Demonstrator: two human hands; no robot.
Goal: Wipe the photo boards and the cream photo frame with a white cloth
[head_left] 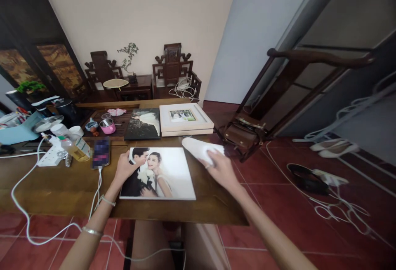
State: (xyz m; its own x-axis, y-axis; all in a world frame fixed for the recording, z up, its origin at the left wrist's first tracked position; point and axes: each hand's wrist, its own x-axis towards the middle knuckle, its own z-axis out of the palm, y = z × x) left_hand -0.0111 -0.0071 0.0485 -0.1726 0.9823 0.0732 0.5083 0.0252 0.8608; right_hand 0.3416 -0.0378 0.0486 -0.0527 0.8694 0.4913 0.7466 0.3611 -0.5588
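A wedding photo panel (173, 171) showing a couple lies flat on the brown wooden table. My left hand (125, 166) grips its left edge, the thumb reaching over the picture. Just right of the panel, my right hand (222, 170) is closed on a white cloth (198, 148), sock-like in shape, raised near the table's right edge. Behind the panel lie a dark photo panel (143, 124) with a white dress and a light wooden picture frame (185, 129).
On the left are a phone (101, 153) on a cable, an oil-like bottle (81, 150), a power strip (51, 157) and a pink cup (107, 126). A wooden chair (286, 62) with a brown bag (243, 133) stands right. Cables (340, 208) lie on the red floor.
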